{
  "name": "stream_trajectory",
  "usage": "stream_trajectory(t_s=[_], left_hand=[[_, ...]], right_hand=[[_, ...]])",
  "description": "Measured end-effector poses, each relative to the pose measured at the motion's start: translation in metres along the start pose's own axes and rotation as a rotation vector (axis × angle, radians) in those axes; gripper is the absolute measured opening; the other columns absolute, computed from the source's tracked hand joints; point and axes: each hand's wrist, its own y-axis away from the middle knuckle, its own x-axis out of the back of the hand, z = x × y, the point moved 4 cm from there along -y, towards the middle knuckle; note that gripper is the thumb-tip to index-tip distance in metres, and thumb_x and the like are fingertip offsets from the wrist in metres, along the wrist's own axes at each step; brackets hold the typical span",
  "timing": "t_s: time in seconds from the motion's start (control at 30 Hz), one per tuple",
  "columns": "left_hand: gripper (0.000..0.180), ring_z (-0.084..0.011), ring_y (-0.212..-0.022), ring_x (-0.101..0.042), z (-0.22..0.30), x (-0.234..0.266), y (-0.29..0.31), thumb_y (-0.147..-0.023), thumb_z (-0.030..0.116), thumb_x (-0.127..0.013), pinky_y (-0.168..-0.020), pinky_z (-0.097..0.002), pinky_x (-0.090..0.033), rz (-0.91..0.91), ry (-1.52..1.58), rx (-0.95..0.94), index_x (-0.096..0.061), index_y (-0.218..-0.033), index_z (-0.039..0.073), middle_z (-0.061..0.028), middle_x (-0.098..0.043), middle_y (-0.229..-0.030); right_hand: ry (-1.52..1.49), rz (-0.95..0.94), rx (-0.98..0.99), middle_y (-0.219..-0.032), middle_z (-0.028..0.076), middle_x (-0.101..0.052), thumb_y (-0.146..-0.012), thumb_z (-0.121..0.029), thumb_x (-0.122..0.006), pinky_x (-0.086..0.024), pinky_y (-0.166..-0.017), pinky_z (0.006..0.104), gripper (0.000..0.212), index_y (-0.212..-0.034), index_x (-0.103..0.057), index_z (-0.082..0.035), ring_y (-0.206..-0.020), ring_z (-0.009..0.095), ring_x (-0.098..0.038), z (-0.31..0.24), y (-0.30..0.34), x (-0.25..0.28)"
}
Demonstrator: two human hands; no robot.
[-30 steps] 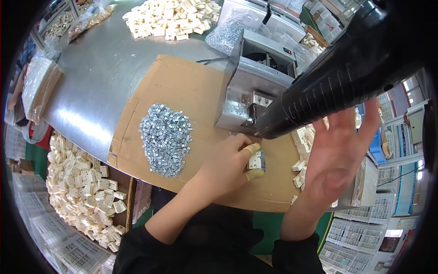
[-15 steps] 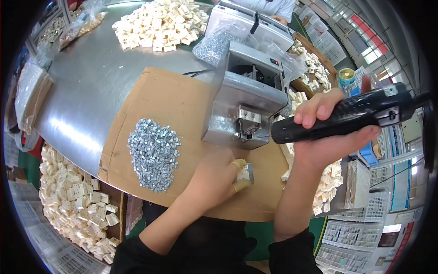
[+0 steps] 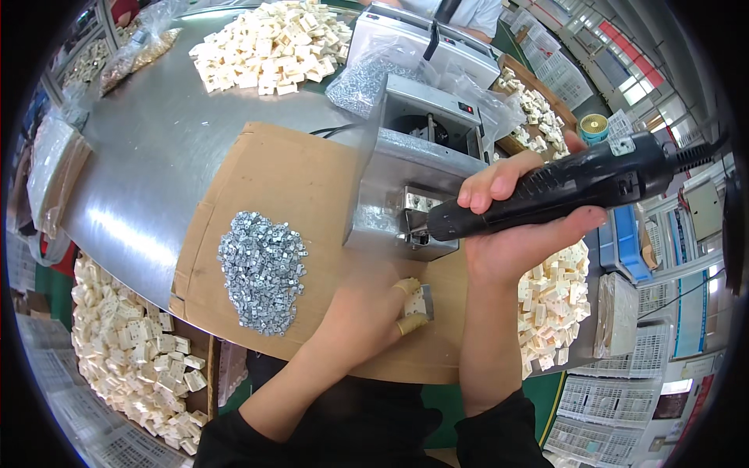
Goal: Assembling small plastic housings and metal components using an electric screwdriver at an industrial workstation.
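My right hand (image 3: 523, 210) is wrapped round a black electric screwdriver (image 3: 577, 183) with a cord at its rear. The tool lies nearly level, its front end at the pick-up opening of a grey metal screw feeder (image 3: 417, 164). Low over the cardboard, my left hand (image 3: 374, 304), with yellow tape on two fingers, pinches a small cream plastic block (image 3: 416, 306) with a metal edge. Part of the block is hidden by the fingers. Left of that hand, a heap of small silvery metal pieces (image 3: 261, 273) lies on the cardboard sheet (image 3: 312, 171).
Cream plastic parts are heaped at the far side (image 3: 269, 47), in a box at lower left (image 3: 140, 351) and beside my right forearm (image 3: 554, 304). A clear bag of screws (image 3: 374, 82) leans by the feeder. Across the table, another person's sleeve (image 3: 476, 15) shows.
My right hand has brought the screwdriver leftward, so its front end now reaches the feeder's opening. My left hand keeps holding the block in nearly the same place.
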Motion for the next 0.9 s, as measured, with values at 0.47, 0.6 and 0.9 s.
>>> stream_trajectory(t_s=[0.47, 0.6, 0.9], left_hand=[[0.042, -0.0283, -0.073, -0.063, 0.002, 0.003, 0.001, -0.068, 0.028, -0.088, -0.065, -0.0405, -0.052, 0.029, -0.039, 0.068, -0.072, -0.101, 0.008, -0.007, -0.059, -0.082], [0.042, -0.0278, -0.072, -0.063, -0.001, 0.003, -0.001, -0.067, 0.027, -0.088, -0.064, -0.0401, -0.053, 0.01, -0.05, 0.052, -0.072, -0.101, 0.008, -0.0072, -0.059, -0.082], [0.038, -0.0298, -0.081, -0.062, -0.001, 0.002, -0.002, -0.074, 0.032, -0.081, -0.071, -0.0424, -0.05, -0.102, -0.053, 0.069, -0.07, -0.1, 0.007, -0.0095, -0.057, -0.088]], right_hand=[[-0.185, -0.09, 0.023, -0.07, 0.015, -0.056, -0.087, -0.082, -0.041, -0.052, -0.047, 0.0393, 0.103, -0.155, -0.01, -0.01, -0.049, 0.026, -0.056, -0.036, 0.05, 0.015], [-0.174, -0.023, 0.02, -0.07, 0.015, -0.055, -0.087, -0.083, -0.039, -0.053, -0.048, 0.0393, 0.103, -0.155, -0.01, -0.011, -0.05, 0.026, -0.056, -0.036, 0.062, 0.033], [-0.188, -0.015, 0.061, -0.071, 0.015, -0.055, -0.086, -0.084, -0.035, -0.053, -0.048, 0.0383, 0.105, -0.156, -0.008, -0.011, -0.051, 0.025, -0.056, -0.027, 0.065, 0.038]])
